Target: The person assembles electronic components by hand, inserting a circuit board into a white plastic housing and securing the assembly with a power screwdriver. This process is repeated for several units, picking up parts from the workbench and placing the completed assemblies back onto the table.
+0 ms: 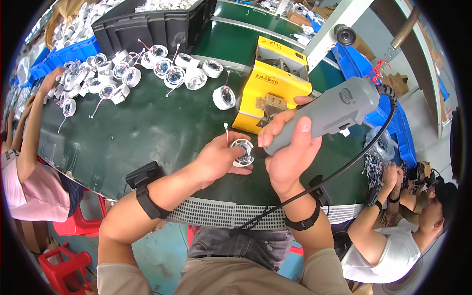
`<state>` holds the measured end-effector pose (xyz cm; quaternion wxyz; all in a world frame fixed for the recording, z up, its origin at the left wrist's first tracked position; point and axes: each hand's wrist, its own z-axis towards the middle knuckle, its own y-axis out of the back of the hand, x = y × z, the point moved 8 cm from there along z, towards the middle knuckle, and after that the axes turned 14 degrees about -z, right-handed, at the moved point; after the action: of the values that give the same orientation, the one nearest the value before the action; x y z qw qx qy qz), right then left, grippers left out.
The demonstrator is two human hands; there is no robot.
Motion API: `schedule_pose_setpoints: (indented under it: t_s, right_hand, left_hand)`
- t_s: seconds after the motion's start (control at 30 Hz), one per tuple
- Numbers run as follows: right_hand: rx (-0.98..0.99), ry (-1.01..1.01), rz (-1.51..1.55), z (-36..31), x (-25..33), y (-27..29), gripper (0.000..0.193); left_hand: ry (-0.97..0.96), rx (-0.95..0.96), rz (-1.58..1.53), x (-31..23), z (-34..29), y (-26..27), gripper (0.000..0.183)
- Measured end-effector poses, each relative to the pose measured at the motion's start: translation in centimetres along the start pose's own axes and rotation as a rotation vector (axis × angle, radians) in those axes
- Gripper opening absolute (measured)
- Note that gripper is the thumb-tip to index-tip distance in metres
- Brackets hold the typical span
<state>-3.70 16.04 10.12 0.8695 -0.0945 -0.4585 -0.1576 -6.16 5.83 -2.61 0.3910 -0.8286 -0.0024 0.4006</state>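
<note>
My left hand grips a round white housing with a circuit board inside and a short wire with a white plug rising beside it. In my right hand is a grey electric screwdriver, held slanting, its dark nose close to the housing's right side; whether the tip touches a screw cannot be seen. A black cable loops from its upper end down toward my lap. Just beyond both hands stands a yellow screw feeder with a metal block on its front.
Several similar white housings with wires lie at the back left of the green table. Behind them are a black crate and a blue bin. One co-worker's arm reaches in at left; another person works at right by bundled wires.
</note>
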Motion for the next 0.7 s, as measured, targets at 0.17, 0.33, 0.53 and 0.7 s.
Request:
schedule_pose_setpoints:
  t_s: [0.17, 0.33, 0.53, 0.7]
  right_hand:
    - [0.028, 0.003, 0.01, -0.3, -0.2, -0.4, 0.04]
    - [0.046, -0.03, 0.039, -0.4, -1.0, -1.1, 0.037]
    - [0.088, 0.013, 0.066, -0.6, -1.0, -0.6, 0.036]
    - [0.224, 0.05, 0.089, -1.3, -0.8, -1.2, 0.056]
  left_hand:
    - [-0.004, -0.003, 0.008, 0.1, -0.1, 0.1, 0.031]
    - [-0.009, -0.013, 0.006, -0.1, -0.1, 0.5, 0.029]
    - [-0.021, -0.012, 0.017, 0.0, 0.5, -0.3, 0.029]
    - [-0.084, 0.058, 0.232, -1.4, 0.0, 0.6, 0.03]
